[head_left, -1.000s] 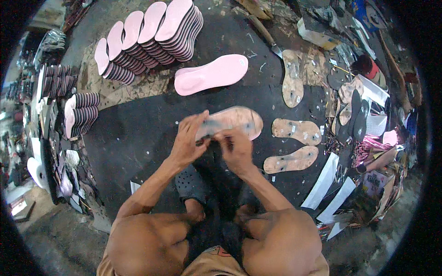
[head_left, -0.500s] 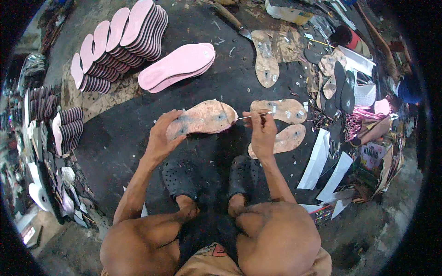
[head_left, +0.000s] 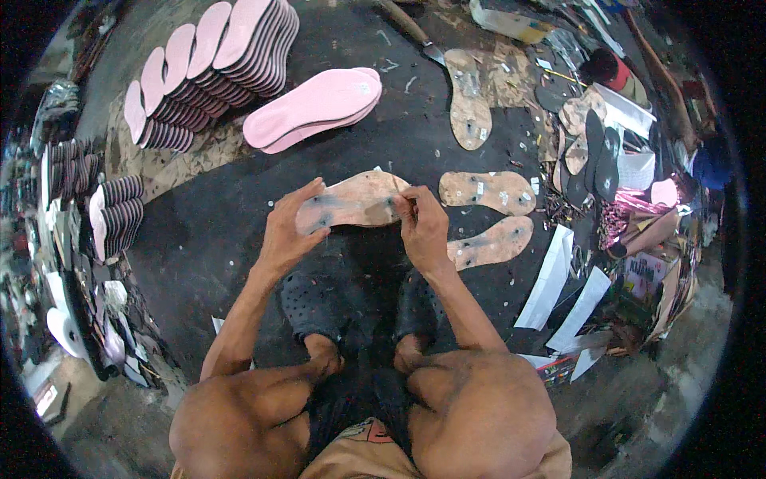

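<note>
- Head view, centre: tan insole board (head_left: 351, 201) held flat above the dark floor mat (head_left: 215, 239), just ahead of two black clogs (head_left: 311, 303).
- Left hand (head_left: 286, 233): fingers curled closed on the board's left end.
- Right hand (head_left: 423, 227): fingers pinched shut at the board's right end around a small thin tool; kind of tool not discernible.
- Just right: two similar tan boards (head_left: 487, 191) flat on the mat.
- Beyond: pair of pink soles (head_left: 315, 104); rows of stacked pink soles (head_left: 207, 72) upper left.
</note>
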Demonstrator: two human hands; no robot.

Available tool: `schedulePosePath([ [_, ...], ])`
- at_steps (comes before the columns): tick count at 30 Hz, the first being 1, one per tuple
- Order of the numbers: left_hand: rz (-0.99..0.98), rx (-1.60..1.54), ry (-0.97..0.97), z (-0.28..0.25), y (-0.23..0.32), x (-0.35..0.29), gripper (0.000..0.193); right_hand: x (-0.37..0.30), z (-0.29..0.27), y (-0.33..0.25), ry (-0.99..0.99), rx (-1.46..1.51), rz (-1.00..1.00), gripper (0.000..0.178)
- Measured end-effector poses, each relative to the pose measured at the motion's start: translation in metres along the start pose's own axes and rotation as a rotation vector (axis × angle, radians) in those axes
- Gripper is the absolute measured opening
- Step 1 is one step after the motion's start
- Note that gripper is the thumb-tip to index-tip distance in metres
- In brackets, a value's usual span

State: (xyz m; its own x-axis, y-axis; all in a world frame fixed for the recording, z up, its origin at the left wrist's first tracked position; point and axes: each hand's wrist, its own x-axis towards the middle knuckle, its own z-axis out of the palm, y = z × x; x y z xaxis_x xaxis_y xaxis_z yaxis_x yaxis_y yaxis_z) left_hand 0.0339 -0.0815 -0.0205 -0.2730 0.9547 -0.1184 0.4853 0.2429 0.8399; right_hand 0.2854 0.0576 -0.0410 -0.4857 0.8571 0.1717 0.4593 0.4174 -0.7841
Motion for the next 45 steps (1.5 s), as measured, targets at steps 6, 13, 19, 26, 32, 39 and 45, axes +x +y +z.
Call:
schedulePosePath([
  [6, -0.043, -0.127, 0.006, -0.009, -0.008, -0.004, 0.096, 0.030, 0.032, -0.057, -0.004, 0.213, -0.033, 0.012],
  [13, -0.059, -0.045, 0.029, -0.003, -0.014, -0.009, 0.097, 0.020, 0.082, -0.062, -0.141, 0.276, -0.136, 0.016],
  [19, 0.161, 0.235, 0.155, -0.001, -0.010, 0.003, 0.092, -0.004, 0.066, -0.051, -0.095, 0.224, -0.162, 0.006],
  [26, 0.251, 0.357, 0.277, -0.076, -0.007, 0.106, 0.073, 0.044, -0.017, -0.026, 0.162, 0.286, 0.217, 0.025],
  [32, 0.133, 0.102, 0.046, -0.025, -0.004, 0.005, 0.078, 0.001, -0.039, 0.021, 0.196, 0.456, 0.477, 0.022],
  [39, 0.072, 0.137, -0.021, -0.002, -0.013, -0.002, 0.084, -0.006, -0.014, 0.017, 0.045, 0.304, 0.439, 0.024],
  [45, 0.075, 0.156, -0.016, 0.002, -0.017, -0.001, 0.085, 0.001, -0.015, 0.011, 0.008, 0.119, 0.404, 0.023],
])
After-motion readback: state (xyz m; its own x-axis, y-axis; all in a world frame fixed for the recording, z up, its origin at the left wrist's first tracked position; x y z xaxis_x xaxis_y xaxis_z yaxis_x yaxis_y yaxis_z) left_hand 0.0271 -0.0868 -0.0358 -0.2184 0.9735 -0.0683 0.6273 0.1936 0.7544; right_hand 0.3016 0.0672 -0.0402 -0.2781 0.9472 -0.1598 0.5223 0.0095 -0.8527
